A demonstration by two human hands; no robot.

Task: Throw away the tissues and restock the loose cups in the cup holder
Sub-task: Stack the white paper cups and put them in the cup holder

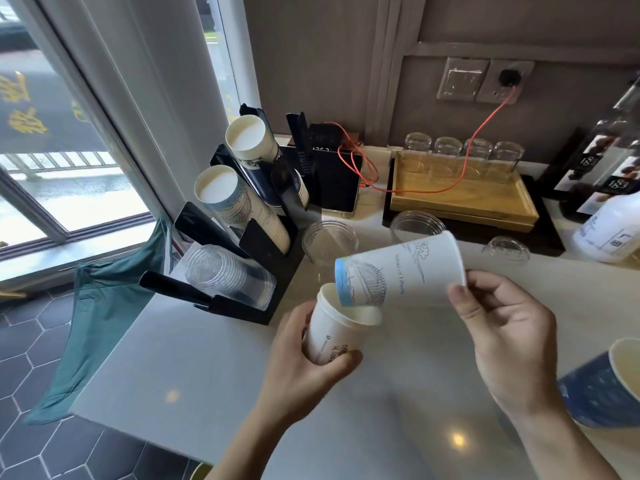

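Observation:
My left hand (304,368) grips a white paper cup (332,336) tilted with its mouth up and to the right. My right hand (502,337) holds a second white paper cup with a blue band (401,271) on its side, its bottom end touching the first cup's rim. The black cup holder (270,258) stands at the counter's left end with two slanted stacks of paper cups (242,202) and a stack of clear plastic cups (225,275). No tissues are in view.
Loose clear cups (329,240) (417,225) and a clear lid (509,249) lie on the white counter (207,375). A wooden tray (464,199) with upturned glasses sits at the back, a blue paper cup (602,389) at the right edge, bottles far right, an orange cable behind.

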